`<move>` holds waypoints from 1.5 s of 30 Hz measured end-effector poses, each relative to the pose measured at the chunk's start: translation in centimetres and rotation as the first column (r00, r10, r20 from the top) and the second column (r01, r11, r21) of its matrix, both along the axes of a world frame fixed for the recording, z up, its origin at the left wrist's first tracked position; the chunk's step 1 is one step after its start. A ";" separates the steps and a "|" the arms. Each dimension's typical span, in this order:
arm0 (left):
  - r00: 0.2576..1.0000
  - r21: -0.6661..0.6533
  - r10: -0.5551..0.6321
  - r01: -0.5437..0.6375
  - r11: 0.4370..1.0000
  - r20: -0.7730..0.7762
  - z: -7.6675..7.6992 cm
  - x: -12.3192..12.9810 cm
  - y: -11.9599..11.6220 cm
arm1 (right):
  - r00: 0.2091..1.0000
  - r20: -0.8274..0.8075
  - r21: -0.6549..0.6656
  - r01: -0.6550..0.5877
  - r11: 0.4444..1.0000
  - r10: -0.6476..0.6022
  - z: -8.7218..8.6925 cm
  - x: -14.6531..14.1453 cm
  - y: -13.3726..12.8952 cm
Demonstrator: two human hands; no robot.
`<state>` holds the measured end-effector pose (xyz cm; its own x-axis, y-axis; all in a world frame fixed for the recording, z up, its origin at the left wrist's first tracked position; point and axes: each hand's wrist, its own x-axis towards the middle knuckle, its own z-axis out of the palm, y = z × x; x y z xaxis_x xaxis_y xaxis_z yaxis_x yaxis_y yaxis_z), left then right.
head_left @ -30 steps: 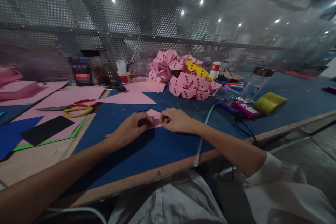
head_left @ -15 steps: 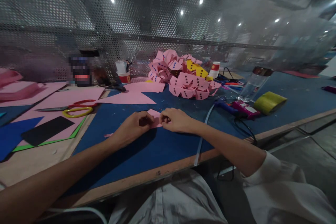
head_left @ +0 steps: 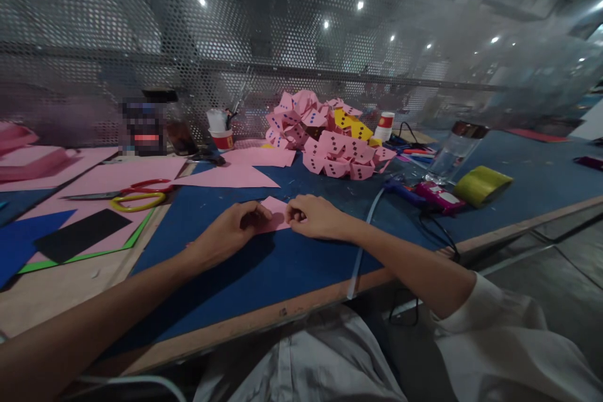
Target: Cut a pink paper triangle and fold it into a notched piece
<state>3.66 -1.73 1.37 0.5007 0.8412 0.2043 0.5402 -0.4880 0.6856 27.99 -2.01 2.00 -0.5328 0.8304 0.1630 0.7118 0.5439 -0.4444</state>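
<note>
Left hand and right hand part-curled, touching paper; hold cannot be determined. Scissors left, folded pile far, bottle right.

Small pink paper partly hidden; blue sheet cut off left.

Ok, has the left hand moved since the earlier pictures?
Yes, slightly: the left hand has shifted to the person's left, judged against the pointed pink sheet lying beyond it.
</note>
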 end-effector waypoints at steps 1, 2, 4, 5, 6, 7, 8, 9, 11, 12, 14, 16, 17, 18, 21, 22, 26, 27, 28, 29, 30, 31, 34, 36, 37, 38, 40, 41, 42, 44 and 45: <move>1.000 0.000 0.007 -0.007 1.000 0.007 -0.1 -0.1 0.0 | 1.000 -0.003 -0.001 -0.003 1.000 0.003 0.0 0.0 0.0; 1.000 0.001 0.009 -0.009 1.000 0.008 -0.1 -0.2 0.0 | 1.000 -0.007 -0.003 -0.007 1.000 0.007 0.0 0.0 0.0; 1.000 0.006 0.006 -0.006 1.000 0.000 -0.3 -0.3 0.0 | 1.000 -0.012 -0.006 -0.008 1.000 0.008 0.1 0.1 0.0; 1.000 0.008 0.007 -0.007 1.000 -0.007 -0.3 -0.4 0.0 | 1.000 -0.011 -0.007 -0.006 1.000 0.006 0.1 0.1 0.0; 1.000 0.011 0.010 -0.010 1.000 -0.014 -0.4 -0.4 0.1 | 1.000 -0.009 -0.007 -0.004 1.000 0.004 0.1 0.1 -0.1; 1.000 0.013 0.017 -0.017 1.000 -0.018 -0.4 -0.4 0.1 | 1.000 -0.005 -0.008 -0.002 1.000 0.002 0.1 0.1 -0.1; 0.999 0.015 0.024 -0.024 1.000 -0.022 -0.5 -0.4 0.1 | 1.000 -0.002 -0.009 0.000 1.000 0.000 0.1 0.1 -0.1; 0.999 0.018 0.031 -0.031 0.999 -0.029 -0.5 -0.4 0.1 | 1.000 0.001 -0.009 0.001 1.000 -0.001 0.1 0.0 -0.1; 0.998 0.026 0.039 -0.038 0.999 -0.041 -0.6 -0.4 0.1 | 1.000 0.004 -0.012 0.001 1.000 -0.001 0.1 0.0 -0.1; 0.998 0.027 0.037 -0.036 0.999 -0.044 -0.6 -0.4 0.0 | 1.000 0.005 -0.011 0.001 1.000 -0.001 0.1 0.0 0.0; 0.999 0.018 0.027 -0.027 0.999 -0.043 -0.8 -0.5 0.0 | 1.000 0.009 -0.009 0.003 1.000 -0.003 0.0 0.0 0.0; 0.999 0.004 0.018 -0.018 1.000 -0.034 -1.0 -0.7 0.0 | 1.000 0.009 -0.005 0.004 1.000 -0.003 0.0 0.0 0.0; 1.000 0.000 0.015 -0.015 1.000 -0.027 -1.1 -0.8 0.0 | 1.000 0.008 0.000 0.002 1.000 -0.002 -0.1 0.0 0.0; 1.000 -0.001 0.012 -0.012 1.000 -0.020 -1.2 -0.9 0.1 | 1.000 0.007 0.004 -0.001 1.000 0.001 -0.1 0.0 0.1; 1.000 -0.009 -0.017 0.017 1.000 -0.007 -1.4 -1.2 0.2 | 1.000 0.006 0.008 -0.006 1.000 0.006 -0.1 0.0 0.1; 1.000 -0.013 -0.024 0.024 1.000 -0.007 -1.3 -1.3 0.2 | 1.000 0.006 0.004 -0.006 1.000 0.006 -0.1 0.0 0.1; 0.999 -0.035 -0.050 0.050 0.998 -0.005 -1.1 -1.4 0.2 | 1.000 0.006 -0.004 -0.002 1.000 0.002 0.0 0.0 0.0; 0.998 -0.038 -0.057 0.056 0.998 -0.001 -1.0 -1.4 0.2 | 1.000 0.006 -0.004 -0.002 1.000 0.002 0.0 0.0 0.0; 0.998 -0.040 -0.060 0.060 0.997 0.002 -1.0 -1.4 0.2 | 1.000 0.007 -0.004 -0.001 1.000 0.001 0.0 0.0 0.0; 0.998 -0.040 -0.060 0.060 0.997 0.005 -1.0 -1.4 0.2 | 1.000 0.007 -0.004 0.000 1.000 0.000 0.0 0.0 0.0; 0.998 -0.038 -0.058 0.058 0.998 0.007 -0.9 -1.4 0.2 | 1.000 0.008 -0.005 0.000 1.000 0.000 0.0 0.0 0.0; 0.998 -0.036 -0.059 0.059 0.998 0.008 -0.9 -1.5 0.2 | 1.000 0.008 -0.005 -0.002 1.000 0.002 0.0 0.0 0.0; 0.997 -0.040 -0.083 0.083 0.996 0.001 -1.0 -1.7 0.3 | 1.000 0.006 0.000 -0.002 1.000 0.002 0.0 0.0 -0.1; 0.995 -0.043 -0.097 0.098 0.994 0.011 -1.1 -1.8 0.3 | 1.000 0.011 -0.006 -0.001 1.000 0.001 0.0 0.0 -0.1; 0.995 -0.043 -0.101 0.102 0.994 0.019 -1.1 -1.8 0.3 | 1.000 0.014 -0.009 0.001 1.000 -0.001 0.1 0.0 -0.1; 0.994 -0.043 -0.103 0.104 0.994 0.027 -1.2 -1.9 0.3 | 1.000 0.015 -0.012 0.002 1.000 -0.002 0.1 0.0 -0.1; 0.994 -0.042 -0.101 0.103 0.994 0.038 -1.3 -1.9 0.3 | 1.000 0.013 -0.007 0.004 1.000 -0.004 0.1 0.0 -0.1; 0.994 -0.044 -0.101 0.102 0.994 0.043 -1.3 -2.0 0.3 | 1.000 0.009 -0.003 0.001 1.000 -0.001 0.0 0.0 -0.1; 0.994 -0.045 -0.101 0.103 0.994 0.048 -1.3 -2.0 0.2 | 1.000 0.006 0.001 -0.003 1.000 0.003 0.0 0.1 0.0; 0.993 -0.049 -0.098 0.101 0.994 0.060 -1.2 -2.0 0.1 | 1.000 0.005 0.003 -0.009 1.000 0.009 -0.1 0.1 0.1; 0.993 -0.053 -0.099 0.102 0.993 0.061 -1.2 -2.1 0.0 | 1.000 0.005 0.003 -0.010 1.000 0.010 -0.2 0.1 0.1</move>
<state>1.60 -1.68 0.16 0.5719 0.7980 0.1900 0.4487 -0.4982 0.7419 28.08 -1.94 1.83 -0.5422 0.8244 0.1624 0.7083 0.5524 -0.4394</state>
